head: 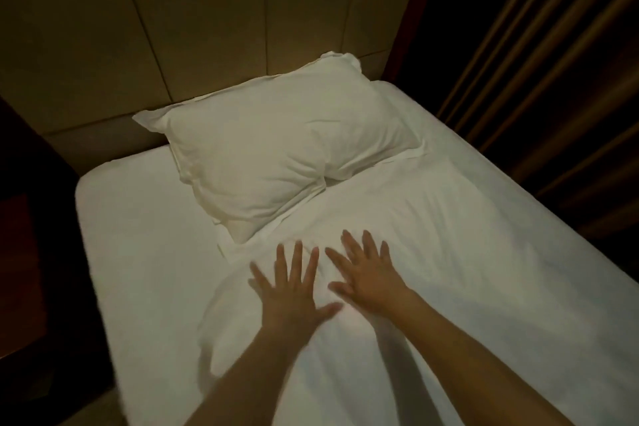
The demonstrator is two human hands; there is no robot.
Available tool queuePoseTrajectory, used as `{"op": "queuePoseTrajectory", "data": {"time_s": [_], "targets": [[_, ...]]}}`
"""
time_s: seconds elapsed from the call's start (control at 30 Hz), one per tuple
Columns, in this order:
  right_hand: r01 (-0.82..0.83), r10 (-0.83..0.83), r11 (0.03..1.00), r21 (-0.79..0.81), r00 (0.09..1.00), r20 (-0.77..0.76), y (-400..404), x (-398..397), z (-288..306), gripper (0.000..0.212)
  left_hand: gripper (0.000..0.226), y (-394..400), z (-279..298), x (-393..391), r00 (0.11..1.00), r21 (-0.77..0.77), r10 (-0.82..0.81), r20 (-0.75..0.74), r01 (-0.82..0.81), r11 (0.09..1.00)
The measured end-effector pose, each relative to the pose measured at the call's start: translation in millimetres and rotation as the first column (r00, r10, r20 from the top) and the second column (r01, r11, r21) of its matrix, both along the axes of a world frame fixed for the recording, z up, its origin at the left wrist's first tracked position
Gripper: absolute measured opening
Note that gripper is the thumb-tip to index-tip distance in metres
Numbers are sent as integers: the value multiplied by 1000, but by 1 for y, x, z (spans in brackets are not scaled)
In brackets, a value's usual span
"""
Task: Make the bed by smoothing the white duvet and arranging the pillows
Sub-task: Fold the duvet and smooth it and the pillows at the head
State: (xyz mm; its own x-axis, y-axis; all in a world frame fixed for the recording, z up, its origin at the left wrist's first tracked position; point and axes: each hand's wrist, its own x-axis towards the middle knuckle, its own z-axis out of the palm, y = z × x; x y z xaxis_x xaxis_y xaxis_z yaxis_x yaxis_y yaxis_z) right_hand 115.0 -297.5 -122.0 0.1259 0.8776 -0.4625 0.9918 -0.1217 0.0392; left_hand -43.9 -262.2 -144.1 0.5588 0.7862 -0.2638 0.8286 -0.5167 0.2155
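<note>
The white duvet [449,252] covers the right and near part of the bed, with soft wrinkles and a bulging left edge. My left hand [294,290] and my right hand [366,273] lie flat on it side by side, fingers spread and straight, just below the duvet's top edge. One white pillow [276,152] lies at an angle at the head of the bed, its lower corner overlapping the duvet's top edge. Both hands are a short way from the pillow and do not touch it.
Bare white sheet [138,252] shows on the bed's left side. A padded tan headboard [207,28] rises behind the pillow. Dark furniture [31,218] stands close on the left. Brown curtains [553,62] hang along the right side.
</note>
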Motion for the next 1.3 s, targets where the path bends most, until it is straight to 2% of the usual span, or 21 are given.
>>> {"op": "queuePoseTrajectory", "data": {"time_s": [0.07,0.13,0.2,0.27,0.33,0.4,0.43,0.5,0.6,0.67,0.7,0.8,0.87,0.9,0.97,1.0,1.07,1.1,1.17,1.23,1.3], "targets": [[-42,42,999,-35,999,-7,17,26,-40,101,106,-20,-56,6,1000,-62,18,21,-16,998],[-63,67,995,-75,996,54,29,54,-70,108,108,-32,-86,15,999,-152,16,45,-10,988],[-59,67,988,-142,996,52,40,71,-79,112,105,-29,-92,26,999,-164,19,43,-12,986],[-71,70,980,-188,997,-12,59,84,-81,119,106,-5,-94,27,999,-246,50,-6,-50,968],[-111,103,961,-254,994,-42,86,96,-73,129,108,33,-90,27,998,-209,38,-51,-48,977],[-174,195,933,-316,980,36,114,106,-69,136,121,73,-84,28,997,-154,4,-77,-16,988],[-193,238,918,-346,967,94,127,111,-67,136,130,88,-82,29,993,-243,-1,-115,-27,970],[-191,275,899,-395,947,168,151,119,-62,126,141,109,-75,42,987,-344,-1,-162,-55,937],[-209,350,860,-466,905,241,176,123,-58,110,143,117,-88,62,986,-357,116,-119,-152,922],[-234,376,845,-482,899,223,181,120,-64,87,143,115,-96,69,974,-347,176,-145,-217,913],[-231,372,847,-480,901,223,181,119,-71,83,142,115,-97,73,971,-339,182,-156,-226,913],[-209,346,872,-442,903,256,176,118,-84,79,132,107,-99,83,963,-354,205,-174,-255,900],[-209,338,883,-421,904,260,170,119,-88,70,105,97,-94,90,954,-363,254,-162,-297,883],[-219,341,889,-403,903,261,165,120,-89,62,85,90,-95,93,955,-315,271,-125,-297,901],[-226,321,913,-341,912,255,149,121,-90,46,55,71,-87,94,951,-96,307,29,-303,948],[-215,299,923,-320,922,244,140,121,-88,41,47,63,-78,93,956,-105,290,50,-283,953],[-158,227,934,-320,955,192,119,124,-75,40,40,45,-76,91,973,-60,221,59,-218,974],[-129,189,938,-322,968,162,108,124,-65,43,42,36,-68,92,970,-60,213,115,-207,976],[-94,141,946,-311,981,132,86,122,-38,51,46,14,-45,85,980,-108,163,117,-150,983],[-85,128,957,-277,982,140,61,117,-7,52,38,2,-12,82,978,-272,194,70,-168,947],[-77,118,971,-227,978,171,35,111,31,47,38,-19,20,74,970,-257,226,85,-198,946]]}}
